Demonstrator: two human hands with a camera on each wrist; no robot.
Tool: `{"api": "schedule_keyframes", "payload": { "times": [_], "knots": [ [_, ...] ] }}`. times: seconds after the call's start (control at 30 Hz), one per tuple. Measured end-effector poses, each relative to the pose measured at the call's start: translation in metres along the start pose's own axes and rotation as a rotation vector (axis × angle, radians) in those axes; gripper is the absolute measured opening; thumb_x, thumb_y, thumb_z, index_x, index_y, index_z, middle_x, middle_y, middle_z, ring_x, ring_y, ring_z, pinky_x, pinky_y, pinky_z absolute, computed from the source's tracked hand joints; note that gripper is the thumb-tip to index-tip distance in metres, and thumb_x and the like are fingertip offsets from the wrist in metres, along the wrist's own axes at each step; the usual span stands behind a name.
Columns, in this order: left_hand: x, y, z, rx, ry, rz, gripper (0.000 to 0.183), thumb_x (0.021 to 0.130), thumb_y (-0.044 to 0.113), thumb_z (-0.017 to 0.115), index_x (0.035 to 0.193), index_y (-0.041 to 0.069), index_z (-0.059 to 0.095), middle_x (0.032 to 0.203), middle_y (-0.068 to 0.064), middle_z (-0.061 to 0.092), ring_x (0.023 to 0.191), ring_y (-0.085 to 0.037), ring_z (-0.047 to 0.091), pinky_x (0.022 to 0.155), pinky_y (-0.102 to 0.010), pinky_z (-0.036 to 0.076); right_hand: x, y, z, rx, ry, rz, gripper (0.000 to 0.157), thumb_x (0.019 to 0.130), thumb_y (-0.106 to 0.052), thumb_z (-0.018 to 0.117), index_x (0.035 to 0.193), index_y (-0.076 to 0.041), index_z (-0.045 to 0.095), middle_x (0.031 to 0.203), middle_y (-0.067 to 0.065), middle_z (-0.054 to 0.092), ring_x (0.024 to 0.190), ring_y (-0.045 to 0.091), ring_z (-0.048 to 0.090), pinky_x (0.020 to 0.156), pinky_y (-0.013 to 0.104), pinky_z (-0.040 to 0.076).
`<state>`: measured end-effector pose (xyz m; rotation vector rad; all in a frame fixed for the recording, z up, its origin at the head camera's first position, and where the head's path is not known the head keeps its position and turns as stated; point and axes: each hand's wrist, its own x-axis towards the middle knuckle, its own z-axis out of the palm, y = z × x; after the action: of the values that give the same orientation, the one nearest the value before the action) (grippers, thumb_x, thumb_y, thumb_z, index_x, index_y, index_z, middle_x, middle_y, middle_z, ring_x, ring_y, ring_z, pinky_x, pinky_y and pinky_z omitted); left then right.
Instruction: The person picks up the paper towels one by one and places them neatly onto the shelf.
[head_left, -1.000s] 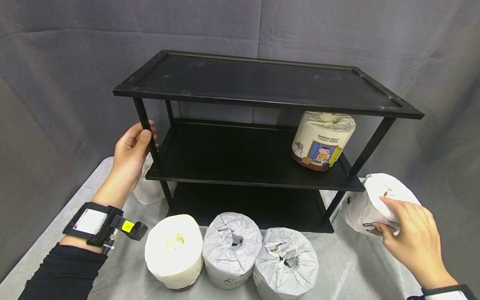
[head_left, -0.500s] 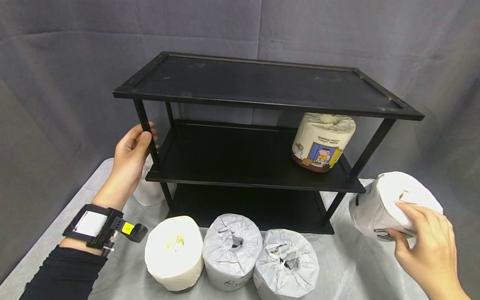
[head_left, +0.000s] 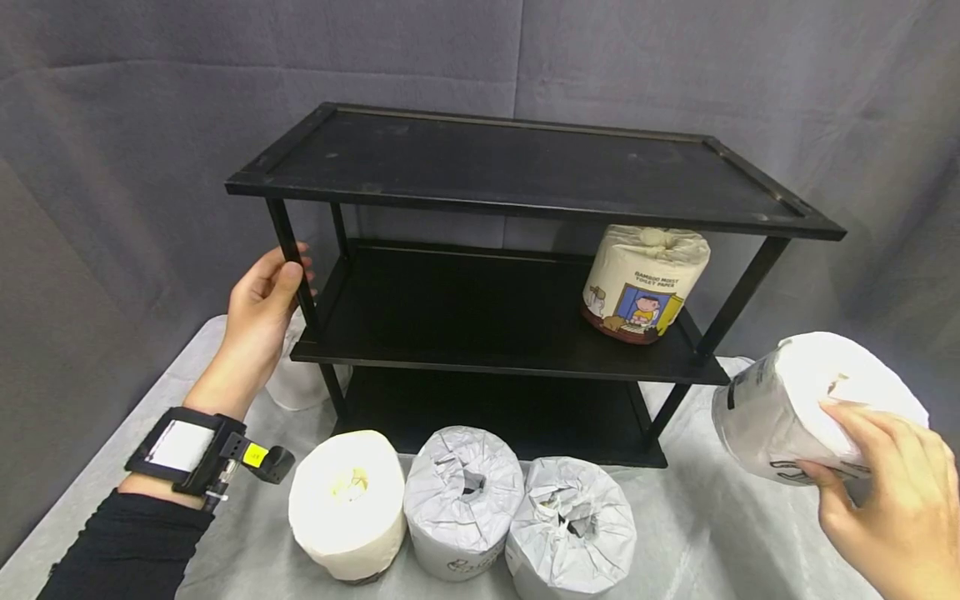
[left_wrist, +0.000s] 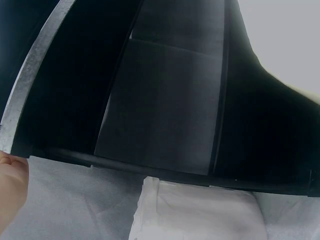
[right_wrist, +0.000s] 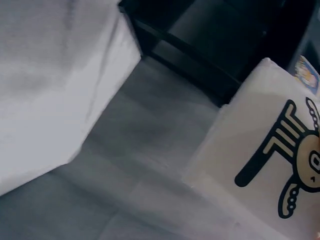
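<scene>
My left hand (head_left: 258,296) grips the front left post of a black three-tier rack (head_left: 450,308), thumb in front and fingertips behind. In the left wrist view, part of this hand (left_wrist: 12,187) shows at the rack's corner. My right hand (head_left: 896,492) holds a white paper-wrapped toilet roll (head_left: 802,408) off the rack's right side, thumb on its side and fingers over its top. The roll leans to the right. Its black and tan printed figure (right_wrist: 302,155) shows in the right wrist view.
A printed toilet roll (head_left: 647,283) stands at the right of the middle shelf. In front of the rack, a cream roll (head_left: 348,508) and two grey-white rolls (head_left: 463,500) (head_left: 572,529) stand in a row. Another white roll (head_left: 295,379) is partly hidden behind the left post.
My right hand has moved to the right, carrying the toilet roll away from the rack's right leg. The left hand and the rack stay where they were.
</scene>
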<state>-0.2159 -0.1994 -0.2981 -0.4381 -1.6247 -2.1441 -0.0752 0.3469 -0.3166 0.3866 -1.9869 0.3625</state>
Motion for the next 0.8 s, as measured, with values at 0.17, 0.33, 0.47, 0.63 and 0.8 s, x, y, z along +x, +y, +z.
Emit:
{"api": "schedule_keyframes", "payload": {
  "times": [0.17,0.33,0.47,0.63,0.8],
  "knots": [
    [0.0,-0.001,0.0,0.005,0.014,-0.003,0.026,0.09,0.016,0.057,0.114,0.007,0.06,0.096,0.006,0.061,0.091,-0.009,0.056,0.078,-0.011,0.051,0.014,-0.012,-0.004,0.073,0.093,-0.065,0.063,0.086,-0.052,0.054,0.102,0.008,0.066,0.104,0.022,0.068,0.108,0.031,0.056,0.098,0.019,0.032],
    [0.0,-0.001,-0.001,0.017,0.02,-0.012,0.025,0.089,0.017,0.057,0.113,0.01,0.061,0.097,0.006,0.061,0.091,-0.008,0.056,0.079,-0.011,0.05,0.024,-0.026,-0.006,0.136,0.146,-0.1,0.06,0.086,-0.048,0.057,0.096,0.011,0.066,0.102,0.02,0.07,0.109,0.024,0.057,0.1,0.016,0.03],
    [0.0,-0.001,-0.001,0.02,0.022,-0.011,0.025,0.09,0.017,0.057,0.113,0.01,0.061,0.097,0.006,0.061,0.091,-0.008,0.056,0.079,-0.011,0.05,0.029,-0.034,-0.006,0.148,0.157,-0.115,0.059,0.086,-0.046,0.058,0.095,0.012,0.066,0.1,0.022,0.069,0.106,0.028,0.057,0.1,0.017,0.031],
    [0.0,-0.001,-0.001,0.018,0.022,-0.012,0.025,0.09,0.017,0.056,0.113,0.01,0.061,0.097,0.006,0.06,0.091,-0.008,0.056,0.079,-0.011,0.05,0.032,-0.04,-0.007,0.168,0.16,-0.111,0.057,0.086,-0.045,0.06,0.095,0.012,0.066,0.1,0.024,0.068,0.107,0.028,0.056,0.102,0.019,0.033],
    [0.0,-0.001,0.0,0.015,0.017,-0.011,0.025,0.09,0.016,0.056,0.114,0.009,0.061,0.097,0.006,0.06,0.091,-0.009,0.055,0.079,-0.011,0.05,0.037,-0.045,-0.009,0.189,0.159,-0.118,0.057,0.086,-0.043,0.06,0.094,0.013,0.065,0.103,0.021,0.069,0.11,0.026,0.056,0.103,0.021,0.034]
  ]
}}
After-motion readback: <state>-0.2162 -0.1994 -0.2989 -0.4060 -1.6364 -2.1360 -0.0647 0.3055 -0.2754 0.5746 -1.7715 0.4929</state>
